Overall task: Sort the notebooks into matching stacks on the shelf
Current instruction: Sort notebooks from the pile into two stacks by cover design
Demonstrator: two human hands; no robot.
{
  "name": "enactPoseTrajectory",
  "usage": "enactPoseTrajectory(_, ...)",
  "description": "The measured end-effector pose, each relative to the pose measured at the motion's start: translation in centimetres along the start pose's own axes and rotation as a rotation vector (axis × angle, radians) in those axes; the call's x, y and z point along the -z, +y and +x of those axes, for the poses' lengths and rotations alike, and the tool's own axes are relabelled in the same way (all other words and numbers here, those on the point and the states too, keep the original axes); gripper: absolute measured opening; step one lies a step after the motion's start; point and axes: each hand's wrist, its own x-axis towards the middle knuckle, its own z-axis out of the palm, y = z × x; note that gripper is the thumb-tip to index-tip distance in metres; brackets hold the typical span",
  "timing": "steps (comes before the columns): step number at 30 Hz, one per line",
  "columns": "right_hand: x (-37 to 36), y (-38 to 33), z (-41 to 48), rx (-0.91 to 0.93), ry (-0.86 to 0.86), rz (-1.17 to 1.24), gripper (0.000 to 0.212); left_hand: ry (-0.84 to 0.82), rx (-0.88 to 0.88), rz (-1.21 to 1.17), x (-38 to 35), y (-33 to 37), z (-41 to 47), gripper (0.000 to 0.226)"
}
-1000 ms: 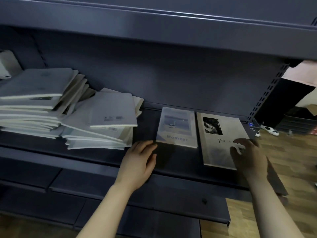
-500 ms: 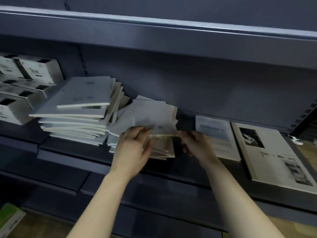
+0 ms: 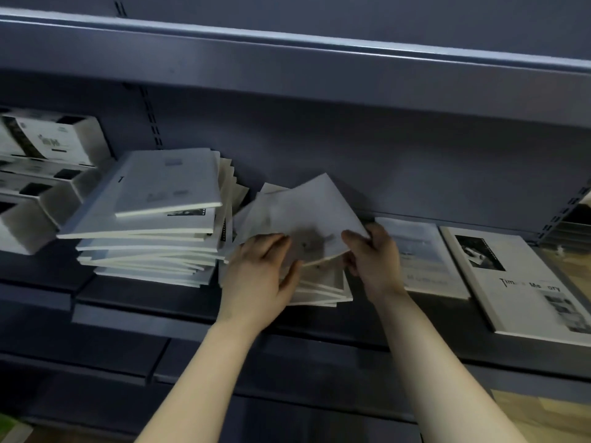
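Observation:
A messy tall stack of pale notebooks (image 3: 153,219) sits at the left of the dark shelf (image 3: 134,310). Beside it lies a lower pile (image 3: 323,287). A pale notebook (image 3: 307,215) is tilted up off that pile, blurred. My right hand (image 3: 372,257) grips its right corner. My left hand (image 3: 259,276) rests on its front edge and the pile, fingers spread. To the right lie a small "Moment" notebook (image 3: 422,260) and a larger "Time Memory" notebook (image 3: 518,282), each flat and single.
White cartons (image 3: 41,174) are stacked at the far left of the shelf. An upper shelf (image 3: 287,62) overhangs close above. The slotted upright (image 3: 563,209) ends the bay at the right, with wooden floor beyond. A lower shelf runs below.
Both hands left the two flat notebooks and moved left to the lower pile. The top notebook has been taken by the right hand and lifted at a tilt. The camera swung left.

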Motion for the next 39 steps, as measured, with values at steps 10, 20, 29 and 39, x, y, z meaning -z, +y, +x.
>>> enactPoseTrajectory(10, -0.7, -6.3, -3.9, 0.447, -0.067, -0.126, 0.015, -0.032, 0.087, 0.072, -0.5, 4.6, 4.4, 0.03)
enactPoseTrajectory(20, 1.5, -2.1, -4.8, -0.159, -0.191, 0.064, 0.046, 0.351, 0.309, -0.68, -1.4, 7.3, 2.5, 0.032)
enactPoseTrajectory(29, 4.0, -1.7, -5.8, -0.108, -0.305, 0.555, 0.025, 0.343, 0.293, -0.889, -3.5, 10.7, 1.5, 0.016)
enactPoseTrajectory(39, 13.8, 0.1, -1.7, -0.015, -0.038, 0.379, 0.026, -0.326, 0.008, -0.675, -5.5, 13.2, -0.4, 0.039)
